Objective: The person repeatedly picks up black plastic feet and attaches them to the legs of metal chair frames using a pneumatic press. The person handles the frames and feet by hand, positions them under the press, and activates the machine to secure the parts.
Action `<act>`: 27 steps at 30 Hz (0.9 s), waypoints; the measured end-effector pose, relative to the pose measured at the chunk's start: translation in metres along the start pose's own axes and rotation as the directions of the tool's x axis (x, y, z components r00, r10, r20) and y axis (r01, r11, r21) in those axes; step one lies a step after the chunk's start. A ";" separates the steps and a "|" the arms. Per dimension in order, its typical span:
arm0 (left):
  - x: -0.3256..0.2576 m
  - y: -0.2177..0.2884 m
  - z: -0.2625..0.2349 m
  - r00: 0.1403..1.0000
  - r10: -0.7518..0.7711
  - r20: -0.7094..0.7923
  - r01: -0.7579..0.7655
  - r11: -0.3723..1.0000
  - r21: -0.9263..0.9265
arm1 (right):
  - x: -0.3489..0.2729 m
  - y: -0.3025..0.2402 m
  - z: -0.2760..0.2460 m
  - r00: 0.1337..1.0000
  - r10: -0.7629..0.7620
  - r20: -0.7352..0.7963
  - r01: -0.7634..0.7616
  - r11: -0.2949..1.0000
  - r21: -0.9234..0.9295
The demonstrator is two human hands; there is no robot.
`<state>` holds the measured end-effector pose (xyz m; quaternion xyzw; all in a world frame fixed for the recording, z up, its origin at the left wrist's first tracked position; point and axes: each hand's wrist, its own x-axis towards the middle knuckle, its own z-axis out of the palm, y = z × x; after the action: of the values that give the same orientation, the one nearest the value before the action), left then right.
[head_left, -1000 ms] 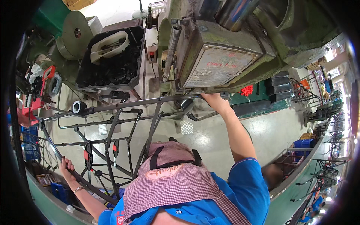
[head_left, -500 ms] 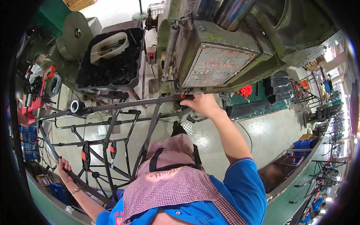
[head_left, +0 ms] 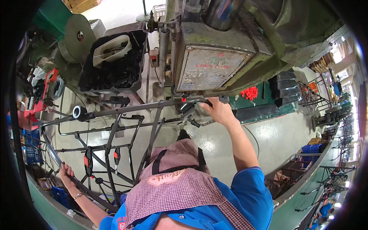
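A black tubular metal frame stretches from my left side to beneath the machine's head, with red clips and a small red piece on its tubes. At the lower left, my left hand is closed around one of its long tubes. My right hand is at the far tube's curved right end, thumb on the near side; the machine partly hides its fingertips. Close above that hand stands the heavy green machine, which bears a metal plate. A white-rimmed roll or ring sits by the tube's left part.
Beyond the frame is a black bin of dark parts with a white scoop-like container. Red small parts lie on a green surface at right, beside black pieces. A red switch box and a spring flank the machine.
My right hand has shifted right along the tube, exposing its curved end and the red piece more. My left hand keeps its hold. The view has shifted slightly.
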<state>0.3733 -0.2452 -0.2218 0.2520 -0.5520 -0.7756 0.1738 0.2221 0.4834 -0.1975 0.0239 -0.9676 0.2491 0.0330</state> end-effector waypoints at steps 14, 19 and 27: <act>-0.004 0.006 0.007 1.000 -0.008 0.028 0.008 1.000 0.011 | -0.027 -0.066 0.020 0.894 -0.389 -0.222 0.396 0.918 -0.017; 0.006 -0.001 -0.006 0.998 0.014 0.065 -0.010 0.997 -0.071 | -0.024 -0.109 0.133 0.743 -0.240 0.625 -0.372 0.629 0.683; -0.012 0.013 0.036 0.997 0.032 -0.069 -0.031 0.999 0.027 | -0.014 -0.121 0.148 0.666 -0.263 0.698 -0.392 0.674 0.627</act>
<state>0.3621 -0.2148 -0.1974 0.2721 -0.5594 -0.7565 0.2017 0.2362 0.3060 -0.2700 0.0962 -0.7069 0.5847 -0.3862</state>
